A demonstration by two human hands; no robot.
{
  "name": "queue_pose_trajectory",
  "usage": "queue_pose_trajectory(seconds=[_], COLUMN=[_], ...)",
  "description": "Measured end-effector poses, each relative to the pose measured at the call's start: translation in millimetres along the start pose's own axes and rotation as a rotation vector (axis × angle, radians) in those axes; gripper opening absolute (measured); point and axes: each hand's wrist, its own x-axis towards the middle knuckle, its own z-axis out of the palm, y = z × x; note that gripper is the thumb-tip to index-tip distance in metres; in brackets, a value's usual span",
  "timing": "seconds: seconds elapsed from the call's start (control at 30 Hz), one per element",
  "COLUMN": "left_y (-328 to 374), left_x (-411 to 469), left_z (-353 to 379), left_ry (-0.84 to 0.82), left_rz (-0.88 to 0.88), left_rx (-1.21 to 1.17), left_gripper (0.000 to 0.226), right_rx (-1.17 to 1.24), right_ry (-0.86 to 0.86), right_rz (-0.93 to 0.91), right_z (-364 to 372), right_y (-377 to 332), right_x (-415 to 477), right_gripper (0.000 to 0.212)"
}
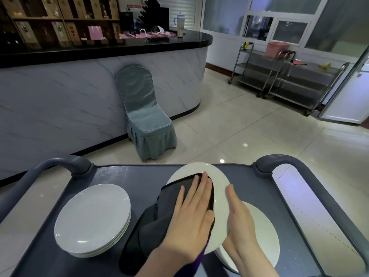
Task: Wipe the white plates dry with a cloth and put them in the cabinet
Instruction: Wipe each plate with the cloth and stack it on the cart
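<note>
Fingers of left hand straight and close together, pressing dark cloth flat onto white plate. Right hand edge-on at the plate's right rim, fingers straight, steadying rather than gripping. Best done with broad circular sweeps out to the rim under firm palm pressure, then a flip for the underside, with the steadying hand kept snug against a slip. Plate seemingly tilted above another white plate, with stack of plates left of the cloth, all on grey cart tray. Beyond: tiled floor, covered chair against marble-fronted counter, steel trolleys far right. No cabinet recognisable.
</note>
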Motion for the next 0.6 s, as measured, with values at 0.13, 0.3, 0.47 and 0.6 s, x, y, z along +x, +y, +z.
queue_pose_trajectory(seconds=[0.13,0.3,0.47,0.6], left_y=[-17,-6,-2,-27], left_x=[8,-7,7,22], left_z=[-16,-2,4,-15], left_ry=[0.015,-0.057,-0.058,-0.036], left_rz=[-0.032,-0.135,-0.009,-0.048], left_rx=[-0.107,-0.085,-0.086,-0.148], left_gripper=[0.065,0.063,0.067,0.06], right_rx=[-0.038,-0.041,-0.014,-0.01], right_ry=[-0.055,0.006,0.024,0.011], right_rz=[-0.05,-0.127,-0.062,-0.031], right_z=[0,-2,-1,0], right_y=[-8,-21,-6,-2], right_x=[1,9,6,3], right_gripper=[0.038,0.036,0.039,0.04])
